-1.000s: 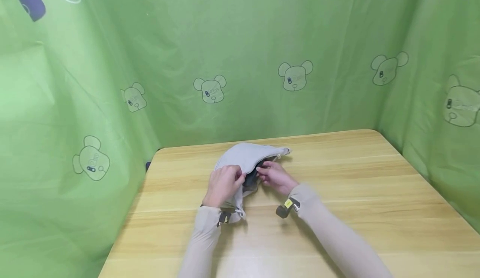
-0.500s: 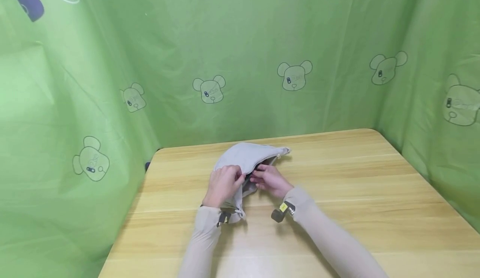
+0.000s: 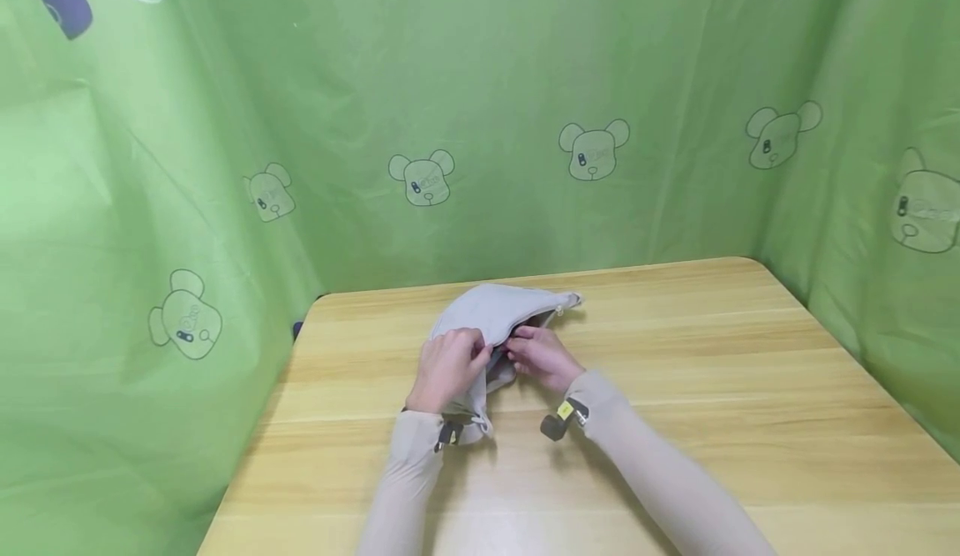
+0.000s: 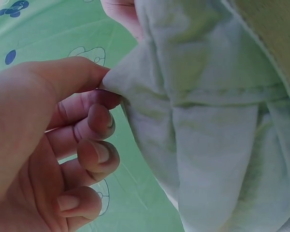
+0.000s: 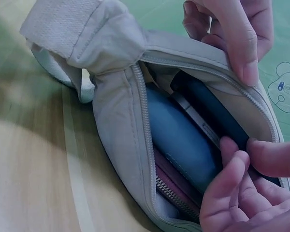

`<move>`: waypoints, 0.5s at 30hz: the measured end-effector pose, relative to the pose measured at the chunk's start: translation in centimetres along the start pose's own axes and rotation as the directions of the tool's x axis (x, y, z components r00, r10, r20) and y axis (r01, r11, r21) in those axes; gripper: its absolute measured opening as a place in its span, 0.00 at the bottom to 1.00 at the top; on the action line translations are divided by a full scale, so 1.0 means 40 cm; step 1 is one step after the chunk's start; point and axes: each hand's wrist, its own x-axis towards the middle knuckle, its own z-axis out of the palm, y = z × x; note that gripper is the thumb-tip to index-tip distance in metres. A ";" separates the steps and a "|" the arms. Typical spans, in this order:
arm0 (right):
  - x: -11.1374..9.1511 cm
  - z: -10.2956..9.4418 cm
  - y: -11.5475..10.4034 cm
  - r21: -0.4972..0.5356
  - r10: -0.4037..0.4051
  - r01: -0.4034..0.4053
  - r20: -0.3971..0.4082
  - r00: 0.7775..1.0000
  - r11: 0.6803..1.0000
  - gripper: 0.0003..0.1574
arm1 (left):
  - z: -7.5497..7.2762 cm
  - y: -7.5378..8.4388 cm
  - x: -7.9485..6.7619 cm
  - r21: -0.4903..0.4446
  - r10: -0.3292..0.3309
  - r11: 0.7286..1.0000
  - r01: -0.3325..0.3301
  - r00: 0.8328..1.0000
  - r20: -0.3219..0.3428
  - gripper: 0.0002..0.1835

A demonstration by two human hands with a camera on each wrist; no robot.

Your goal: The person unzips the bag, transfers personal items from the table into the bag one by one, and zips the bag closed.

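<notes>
In the head view a light grey fabric bag [image 3: 487, 310] with a strap lies on the table, its zipper undone. My left hand [image 3: 448, 366] pinches the bag's rim between thumb and index finger; its other fingers curl loosely in the left wrist view. My right hand [image 3: 546, 358] reaches into the mouth of the bag. There, its thumb and index finger pinch a dark, flat, slab-like object [image 5: 208, 104]. Beside that sit a thin silver-edged object [image 5: 195, 116], a smooth blue case [image 5: 181, 135] and a maroon zipped pouch [image 5: 171, 181]. Their lower parts are hidden.
The wood-grain table [image 3: 712, 389] carries the bag near its back edge. Green curtains [image 3: 495, 106] printed with bear heads hang behind and at both sides. The bag's wide strap [image 5: 58, 29] folds over at one end.
My right hand has moved left and deeper into the bag, taking the dark flat object in with it. The left hand keeps its pinch on the rim.
</notes>
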 end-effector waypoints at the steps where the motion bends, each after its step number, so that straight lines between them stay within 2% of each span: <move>1: 0.002 0.001 -0.002 -0.001 -0.003 0.003 0.002 1.000 1.000 0.04 | -0.001 0.000 0.001 0.001 0.001 1.000 -0.001 1.000 -0.001 0.11; 8: 0.013 0.009 -0.014 -0.047 0.004 -0.004 -0.002 1.000 0.999 0.10 | -0.010 -0.001 0.003 0.001 0.015 1.000 -0.015 1.000 -0.008 0.11; 15: 0.025 0.013 -0.014 -0.084 0.031 -0.026 0.048 0.998 0.996 0.15 | -0.008 -0.003 0.000 -0.005 0.005 1.000 -0.005 1.000 0.001 0.11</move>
